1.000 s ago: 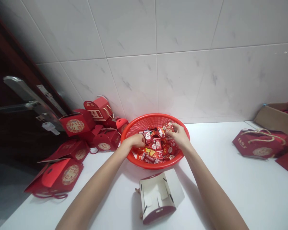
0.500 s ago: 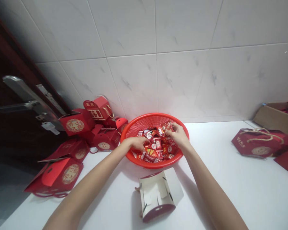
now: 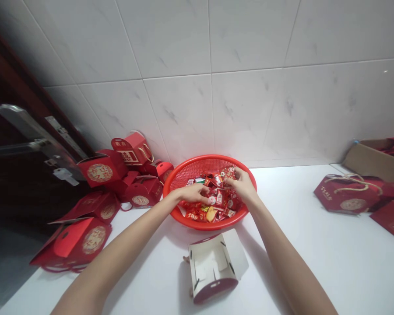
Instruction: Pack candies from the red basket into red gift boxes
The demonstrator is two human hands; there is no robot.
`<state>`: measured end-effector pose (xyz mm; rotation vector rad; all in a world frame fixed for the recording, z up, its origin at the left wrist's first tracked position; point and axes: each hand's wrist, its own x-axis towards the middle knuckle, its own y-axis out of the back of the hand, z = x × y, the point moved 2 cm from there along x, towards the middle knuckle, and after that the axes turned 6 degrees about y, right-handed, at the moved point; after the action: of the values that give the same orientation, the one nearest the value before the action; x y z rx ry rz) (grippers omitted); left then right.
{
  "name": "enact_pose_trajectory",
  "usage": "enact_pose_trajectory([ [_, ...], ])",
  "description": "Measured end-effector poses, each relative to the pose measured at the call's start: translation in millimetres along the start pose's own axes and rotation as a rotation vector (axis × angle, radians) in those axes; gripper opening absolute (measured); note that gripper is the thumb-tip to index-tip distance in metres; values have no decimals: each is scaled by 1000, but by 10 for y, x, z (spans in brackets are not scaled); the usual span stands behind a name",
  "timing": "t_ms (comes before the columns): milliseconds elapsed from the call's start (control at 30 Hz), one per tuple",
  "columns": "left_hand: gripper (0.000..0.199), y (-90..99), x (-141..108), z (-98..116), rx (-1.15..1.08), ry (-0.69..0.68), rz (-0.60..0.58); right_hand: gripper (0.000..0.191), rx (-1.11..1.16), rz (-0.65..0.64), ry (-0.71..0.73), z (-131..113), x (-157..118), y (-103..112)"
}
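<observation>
A red plastic basket [image 3: 213,226] stands by the wall with many small wrapped candies [image 3: 219,197] in it, mostly red. My left hand [image 3: 195,193] reaches in over its left side, fingers among the candies; what its fingertips grip is too small to make out. At the right side of the basket, my right hand [image 3: 242,186] pinches a red patterned packet [image 3: 227,173]. In front of the basket lies an open carton [image 3: 212,264], white inside with a dark red edge, its flap spread to the right.
Red gift boxes [image 3: 100,171] are piled at the left beside a dark door with a metal handle [image 3: 22,146]. On the right lie more red boxes [image 3: 351,199] and a brown cardboard box [image 3: 374,162]. Behind is a tiled wall [image 3: 243,109].
My left hand has shifted slightly up and right over the candies, its fingers more extended. Some candies beneath it have moved. My right hand stays on the red packet.
</observation>
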<state>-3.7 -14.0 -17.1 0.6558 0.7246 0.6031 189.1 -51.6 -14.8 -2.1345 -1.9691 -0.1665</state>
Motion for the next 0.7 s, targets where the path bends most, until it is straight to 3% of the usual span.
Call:
enact_pose_trajectory([
  [233, 38, 84, -20, 13, -36, 12, 225, 29, 2, 53, -20, 2, 0, 10],
  [500, 29, 178, -27, -43, 17, 208, 528, 31, 56, 65, -41, -24, -10, 3],
  [700, 27, 209, -19, -146, 88, 336, 616, 32, 51, 75, -55, -43, -10, 9],
])
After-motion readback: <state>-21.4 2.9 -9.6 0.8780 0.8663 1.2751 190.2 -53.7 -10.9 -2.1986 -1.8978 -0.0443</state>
